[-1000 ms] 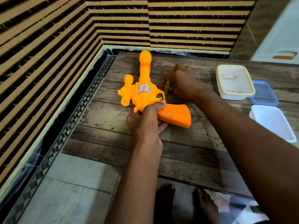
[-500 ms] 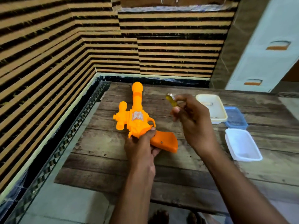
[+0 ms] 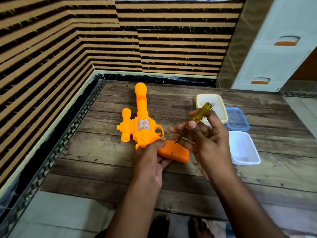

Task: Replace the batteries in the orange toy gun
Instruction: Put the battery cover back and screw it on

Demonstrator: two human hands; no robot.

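We are gripping the orange toy gun (image 3: 142, 127) at its handle with our left hand (image 3: 149, 158), the gun lying flat on the wooden tabletop (image 3: 106, 152), while our right hand (image 3: 204, 140) is pinching a yellow-handled screwdriver (image 3: 197, 117), tip just above the handle.

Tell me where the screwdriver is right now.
In the head view, the screwdriver is held in the right hand, right of centre, its tip angled down toward the toy gun grip, with the cream container just behind its yellow handle.
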